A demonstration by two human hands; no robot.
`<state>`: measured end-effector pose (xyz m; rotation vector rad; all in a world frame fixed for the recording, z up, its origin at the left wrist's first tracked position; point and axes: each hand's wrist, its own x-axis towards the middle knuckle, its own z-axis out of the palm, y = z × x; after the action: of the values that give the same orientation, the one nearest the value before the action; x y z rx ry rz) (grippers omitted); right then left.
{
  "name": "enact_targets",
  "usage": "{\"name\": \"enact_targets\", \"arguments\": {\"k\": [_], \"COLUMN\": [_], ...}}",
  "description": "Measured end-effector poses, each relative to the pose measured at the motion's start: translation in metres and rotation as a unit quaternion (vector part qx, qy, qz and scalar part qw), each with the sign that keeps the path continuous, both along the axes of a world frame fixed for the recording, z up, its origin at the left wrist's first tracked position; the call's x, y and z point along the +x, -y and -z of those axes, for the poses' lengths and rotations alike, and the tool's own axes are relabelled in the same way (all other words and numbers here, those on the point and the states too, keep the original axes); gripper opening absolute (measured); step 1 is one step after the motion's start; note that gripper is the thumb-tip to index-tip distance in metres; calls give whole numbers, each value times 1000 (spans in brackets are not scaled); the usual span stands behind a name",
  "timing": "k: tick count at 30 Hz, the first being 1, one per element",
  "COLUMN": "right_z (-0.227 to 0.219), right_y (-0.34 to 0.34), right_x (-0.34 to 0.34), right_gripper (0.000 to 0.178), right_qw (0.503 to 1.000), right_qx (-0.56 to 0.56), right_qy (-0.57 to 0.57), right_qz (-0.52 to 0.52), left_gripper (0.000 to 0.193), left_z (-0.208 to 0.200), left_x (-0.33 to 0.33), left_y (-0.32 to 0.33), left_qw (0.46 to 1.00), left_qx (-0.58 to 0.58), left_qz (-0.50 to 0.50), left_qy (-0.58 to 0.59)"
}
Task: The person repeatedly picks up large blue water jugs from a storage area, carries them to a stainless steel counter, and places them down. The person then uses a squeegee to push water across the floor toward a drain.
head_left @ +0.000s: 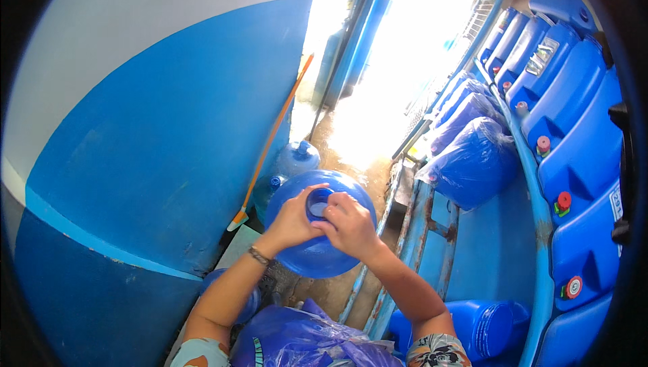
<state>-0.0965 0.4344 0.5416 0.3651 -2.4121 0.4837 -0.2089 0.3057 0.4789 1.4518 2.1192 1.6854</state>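
A big round blue water jug (354,195) stands in front of me, seen from above, its open neck (317,203) facing up. My left hand (297,218) wraps the left side of the neck, with fingers along the far rim. On the right side, my right hand (349,226) has curled fingers pressed at the rim, with fingertips over the opening. The thumbs come close together on the near side. I cannot tell whether a small thing, such as a cap or seal, lies under the right fingers.
Two clear water jugs (297,156) stand beyond, beside an orange-handled broom (273,130) leaning on the blue wall (162,117). Blue containers (574,97) with red taps line the right rack. Plastic-wrapped containers (476,158) sit by rusty rails (408,225). A blue container (482,326) lies lower right.
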Motion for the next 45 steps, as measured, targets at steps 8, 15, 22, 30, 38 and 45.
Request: {"name": "enact_targets", "arguments": {"k": [8,15,22,30,38,45], "right_z": [-13,18,16,21,32,34], "right_y": [-40,-33,-40,-36,-32,-32], "right_x": [8,-11,-11,-4,-3,0], "right_gripper": [40,33,24,39,37,28], "right_qw": [824,804,931,684,777,759], "right_qx": [-554,-586,-354,-692,-603,-612], "right_qy": [4,63,90,222,178,205], "right_qz": [-122,-81,-20,-64,5,-88], "left_gripper": [51,55,54,54,54,59], "left_z": [7,4,9,13,13,4], "left_x": [20,32,37,38,46,52], "left_y": [-25,-34,-34,-33,-36,-35], "left_qw": [991,995,995,993,994,992], "left_qx": [57,18,5,14,40,71], "left_qz": [-75,-43,-57,-54,-58,-67], "left_qy": [92,93,85,100,82,74]}}
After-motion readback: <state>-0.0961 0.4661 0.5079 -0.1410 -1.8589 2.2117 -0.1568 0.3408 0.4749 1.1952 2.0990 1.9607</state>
